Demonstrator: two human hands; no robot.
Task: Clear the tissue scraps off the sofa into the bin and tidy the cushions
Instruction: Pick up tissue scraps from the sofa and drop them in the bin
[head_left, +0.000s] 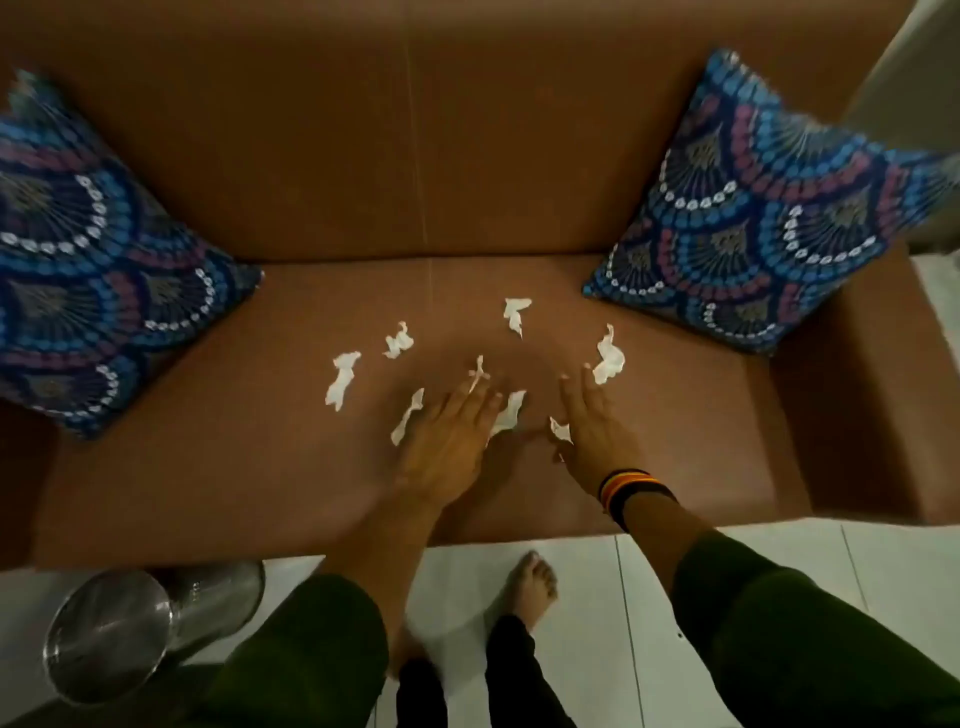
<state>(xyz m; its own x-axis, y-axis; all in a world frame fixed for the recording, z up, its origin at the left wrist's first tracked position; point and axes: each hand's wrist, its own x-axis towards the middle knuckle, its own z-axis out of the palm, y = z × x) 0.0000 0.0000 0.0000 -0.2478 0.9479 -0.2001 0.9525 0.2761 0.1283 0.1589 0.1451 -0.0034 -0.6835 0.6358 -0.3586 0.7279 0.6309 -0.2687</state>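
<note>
Several white tissue scraps lie scattered on the brown sofa seat (260, 467), among them one at the left (340, 384), one farther back (516, 313) and one at the right (609, 358). My left hand (447, 441) rests flat on the seat with fingers spread, scraps showing at both its sides and by its fingertips. My right hand (592, 431) lies flat beside it, fingers apart, a small scrap (561, 431) at its thumb. Neither hand grips anything. A blue patterned cushion (88, 270) leans in the left corner, another (763, 218) in the right corner.
A shiny metal bin (119, 634) stands on the white tiled floor (623, 597) in front of the sofa's left end. My bare foot (530, 587) is on the tiles below the seat edge. The sofa's right armrest (857, 415) borders the seat.
</note>
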